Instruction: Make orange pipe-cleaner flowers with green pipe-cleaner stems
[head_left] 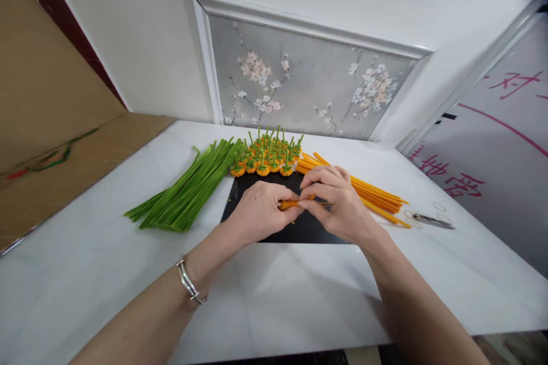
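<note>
Over a black mat [317, 234], my left hand [259, 211] is closed on an orange pipe cleaner [290, 204], which looks coiled or twisted between the hands. My right hand [336, 202] pinches the same orange piece at its other end, thumb against fingertips. A thin length sticks out beneath the right fingers. Just behind the hands stand several small orange pipe-cleaner pumpkins [262, 170] with green stems, grouped at the mat's far edge. Part of the held piece is hidden by my fingers.
A bundle of green pipe cleaners [184, 194] lies at the left. Orange pipe cleaners [379, 197] lie at the right, partly behind my right hand. Beyond them are small scissors [432, 220] and thin loops. A cardboard box [55, 97] borders the white table [265, 296] on the left.
</note>
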Available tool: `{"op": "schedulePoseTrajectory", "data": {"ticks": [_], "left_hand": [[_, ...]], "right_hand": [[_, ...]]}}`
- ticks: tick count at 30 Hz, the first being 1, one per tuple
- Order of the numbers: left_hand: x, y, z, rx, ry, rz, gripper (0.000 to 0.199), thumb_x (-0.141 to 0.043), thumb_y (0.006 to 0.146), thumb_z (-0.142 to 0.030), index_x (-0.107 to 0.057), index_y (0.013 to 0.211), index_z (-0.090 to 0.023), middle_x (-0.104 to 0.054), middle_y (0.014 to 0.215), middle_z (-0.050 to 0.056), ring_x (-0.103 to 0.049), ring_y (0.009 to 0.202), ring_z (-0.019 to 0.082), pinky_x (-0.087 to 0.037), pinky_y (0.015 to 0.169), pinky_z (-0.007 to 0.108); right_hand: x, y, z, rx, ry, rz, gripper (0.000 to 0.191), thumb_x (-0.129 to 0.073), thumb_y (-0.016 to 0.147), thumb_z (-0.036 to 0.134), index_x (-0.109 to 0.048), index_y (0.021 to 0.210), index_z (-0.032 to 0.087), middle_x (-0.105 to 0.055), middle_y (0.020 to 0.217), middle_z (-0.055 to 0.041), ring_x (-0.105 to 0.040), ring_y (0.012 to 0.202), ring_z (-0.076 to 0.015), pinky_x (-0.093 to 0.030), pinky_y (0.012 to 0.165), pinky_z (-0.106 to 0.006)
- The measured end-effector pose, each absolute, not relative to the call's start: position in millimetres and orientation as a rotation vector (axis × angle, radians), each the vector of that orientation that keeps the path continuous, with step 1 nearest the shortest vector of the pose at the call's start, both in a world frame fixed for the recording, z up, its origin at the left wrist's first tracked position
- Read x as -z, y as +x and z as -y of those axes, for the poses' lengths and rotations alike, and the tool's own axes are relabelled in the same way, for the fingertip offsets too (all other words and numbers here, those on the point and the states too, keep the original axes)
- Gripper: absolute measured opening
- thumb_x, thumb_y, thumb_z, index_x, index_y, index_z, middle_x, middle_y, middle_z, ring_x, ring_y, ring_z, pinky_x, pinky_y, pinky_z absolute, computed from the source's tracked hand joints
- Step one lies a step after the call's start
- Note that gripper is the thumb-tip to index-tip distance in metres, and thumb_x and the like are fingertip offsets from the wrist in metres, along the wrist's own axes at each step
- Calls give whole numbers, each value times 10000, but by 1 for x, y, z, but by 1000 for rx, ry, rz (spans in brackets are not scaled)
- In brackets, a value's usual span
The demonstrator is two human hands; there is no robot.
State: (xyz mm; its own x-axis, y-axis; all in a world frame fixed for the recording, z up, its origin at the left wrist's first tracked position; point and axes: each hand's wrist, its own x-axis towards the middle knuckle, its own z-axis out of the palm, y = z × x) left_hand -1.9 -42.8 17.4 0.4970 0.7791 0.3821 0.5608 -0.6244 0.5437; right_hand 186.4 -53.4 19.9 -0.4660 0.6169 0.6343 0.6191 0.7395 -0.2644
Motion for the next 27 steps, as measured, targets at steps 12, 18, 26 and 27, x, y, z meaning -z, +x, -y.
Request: {"op": "schedulePoseTrajectory", "data": {"ticks": [12, 18, 26, 27], "left_hand": [[-16, -2, 40, -876, 2317, -1139, 149, -627, 776, -227, -761, 838, -206, -737, 773, 9, -607, 646, 128, -403, 569, 221], [-12, -5, 36, -885, 2190, -1086, 158, -628, 766, -220, -758, 846, -180, -734, 785, 24, -622, 653, 136, -446, 593, 226], [-15, -5, 37, -908, 2053, -967, 112, -643, 768, -231, -727, 793, -162, -714, 756, 13, -601, 662, 117, -447, 597, 209], [-16, -5, 38, -908, 2039, -950, 106, -647, 766, -229, -721, 784, -156, -707, 742, 14, -589, 646, 110, -441, 585, 206]], "right_hand": [[-22, 199, 45, -302, -852, 1741, 87, -502, 904, 247, -537, 833, 211, -571, 977, -67, -559, 983, -201, -441, 888, -375], [-28, 212, 47, -404, -918, 2059, 191, -626, 853, 307, -629, 1028, 234, -672, 988, -39, -618, 934, -194, -478, 850, -350], [-25, 209, 43, -458, -975, 2001, 131, -583, 874, 292, -692, 857, 222, -672, 813, -14, -606, 759, -157, -479, 700, -313], [-25, 210, 42, -489, -980, 1976, 138, -592, 866, 309, -693, 842, 218, -667, 805, -14, -594, 746, -154, -473, 684, -310]]}}
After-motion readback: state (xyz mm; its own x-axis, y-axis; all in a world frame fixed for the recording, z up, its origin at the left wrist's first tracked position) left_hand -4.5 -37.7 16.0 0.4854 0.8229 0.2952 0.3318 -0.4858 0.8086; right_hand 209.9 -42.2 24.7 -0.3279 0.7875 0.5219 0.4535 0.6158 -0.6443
